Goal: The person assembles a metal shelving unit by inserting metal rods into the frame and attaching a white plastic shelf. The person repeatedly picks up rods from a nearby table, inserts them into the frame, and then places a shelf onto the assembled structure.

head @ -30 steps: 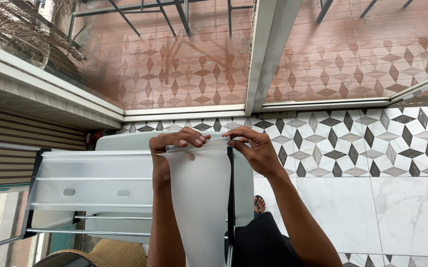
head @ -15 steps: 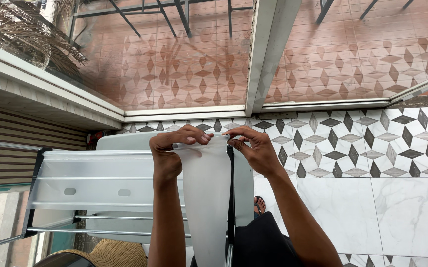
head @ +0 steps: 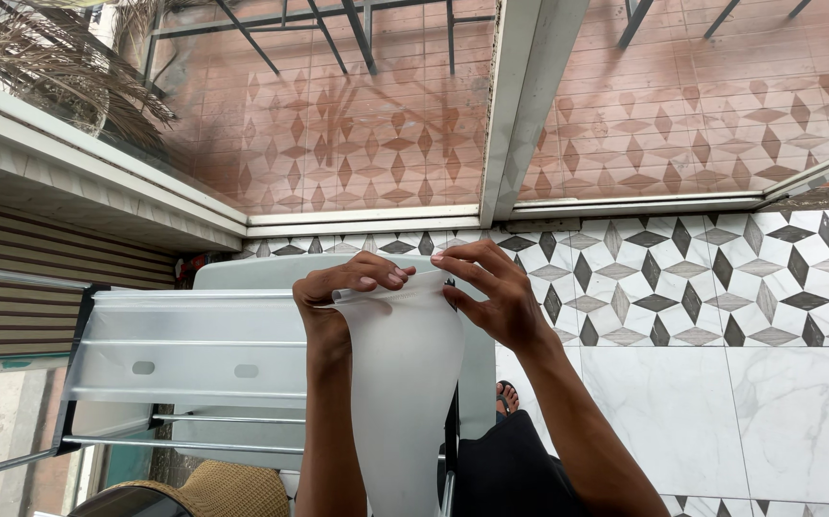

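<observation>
While pinching the top edge of the white cloth (head: 405,383) between left hand (head: 338,292) and right hand (head: 491,292), held above the drying rack (head: 184,354).

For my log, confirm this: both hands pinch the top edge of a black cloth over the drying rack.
Not quite: the cloth is white, not black, as the head view shows. The left hand and right hand do pinch its top edge over the drying rack.

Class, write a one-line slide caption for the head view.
Both hands, left and right, pinch the top edge of a white cloth over a drying rack.
</observation>
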